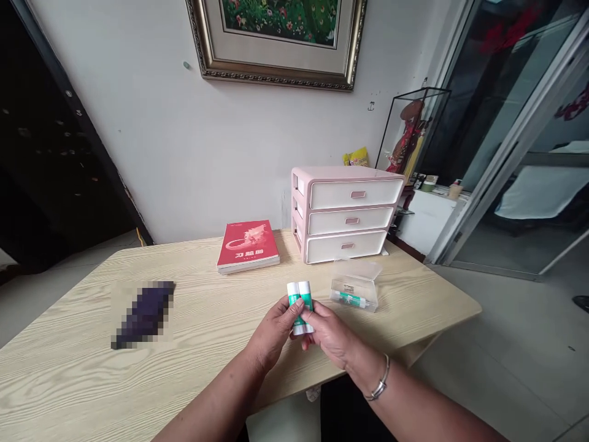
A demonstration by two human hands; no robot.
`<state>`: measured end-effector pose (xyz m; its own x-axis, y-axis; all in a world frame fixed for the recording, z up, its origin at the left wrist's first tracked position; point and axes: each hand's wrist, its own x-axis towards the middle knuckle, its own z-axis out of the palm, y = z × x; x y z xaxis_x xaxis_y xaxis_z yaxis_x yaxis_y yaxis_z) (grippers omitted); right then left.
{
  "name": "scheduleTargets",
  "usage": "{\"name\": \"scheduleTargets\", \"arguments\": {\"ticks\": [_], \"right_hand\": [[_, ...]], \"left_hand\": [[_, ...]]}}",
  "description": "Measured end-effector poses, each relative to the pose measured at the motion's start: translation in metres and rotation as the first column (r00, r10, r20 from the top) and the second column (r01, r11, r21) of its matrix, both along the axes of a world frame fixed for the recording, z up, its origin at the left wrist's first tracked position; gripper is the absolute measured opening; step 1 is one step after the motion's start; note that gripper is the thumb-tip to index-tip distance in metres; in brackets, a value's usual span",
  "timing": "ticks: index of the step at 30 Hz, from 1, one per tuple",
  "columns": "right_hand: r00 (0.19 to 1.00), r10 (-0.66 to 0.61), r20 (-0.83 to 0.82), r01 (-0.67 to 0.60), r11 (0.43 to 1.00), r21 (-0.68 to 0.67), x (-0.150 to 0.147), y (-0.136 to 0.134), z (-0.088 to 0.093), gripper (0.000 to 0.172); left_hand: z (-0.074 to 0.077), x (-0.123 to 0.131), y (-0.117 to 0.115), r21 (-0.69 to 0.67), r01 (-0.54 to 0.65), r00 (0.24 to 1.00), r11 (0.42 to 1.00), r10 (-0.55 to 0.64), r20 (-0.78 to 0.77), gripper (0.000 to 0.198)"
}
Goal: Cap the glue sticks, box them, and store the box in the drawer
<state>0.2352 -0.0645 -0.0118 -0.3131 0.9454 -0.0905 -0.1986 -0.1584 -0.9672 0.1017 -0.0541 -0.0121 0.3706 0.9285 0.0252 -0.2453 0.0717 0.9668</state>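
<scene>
Two green-and-white glue sticks (300, 296) stand side by side, upright, held just above the wooden table (92, 368). My left hand (273, 334) grips them from the left with its fingers wrapped round them. My right hand (329, 334), with a silver bracelet on its wrist, pinches them from the right. Just to the right lies a clear plastic box (355, 287) with its lid raised and another green glue stick (352, 299) inside.
A pink three-drawer organiser (347, 212) stands at the table's back right, all drawers closed. A red book (248, 245) lies left of it. A dark blurred object (142, 313) rests on the left side. The table's right edge drops to a tiled floor.
</scene>
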Motion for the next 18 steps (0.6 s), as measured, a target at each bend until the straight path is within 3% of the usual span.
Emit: {"name": "scheduleTargets", "arguments": {"ticks": [4,8,13,16,18], "right_hand": [[0.986,0.027,0.167,-0.03,0.999,0.014,-0.011,0.003,-0.011,0.035],[0.888,-0.072,0.454,-0.041,0.971,0.235,-0.006,0.0,-0.011,0.032],[0.669,-0.395,0.63,0.012,0.853,0.522,0.036,-0.002,0.003,0.03],[0.471,-0.578,0.666,-0.021,0.748,0.663,0.076,0.009,0.013,0.032],[0.329,-0.564,0.757,-0.092,0.779,0.62,0.101,0.02,0.016,0.033]], "left_hand": [[-0.009,0.001,0.004,-0.174,-0.017,1.0,0.985,0.017,-0.002,0.046],[-0.009,-0.005,0.007,-0.209,-0.063,0.992,0.976,0.083,0.091,0.045],[-0.008,-0.034,0.031,-0.302,-0.287,0.929,0.909,0.341,0.146,0.031],[-0.008,-0.055,0.051,-0.33,-0.383,0.887,0.863,0.443,0.13,0.014],[-0.01,-0.064,0.063,-0.349,-0.385,0.875,0.854,0.458,0.156,0.007]]}}
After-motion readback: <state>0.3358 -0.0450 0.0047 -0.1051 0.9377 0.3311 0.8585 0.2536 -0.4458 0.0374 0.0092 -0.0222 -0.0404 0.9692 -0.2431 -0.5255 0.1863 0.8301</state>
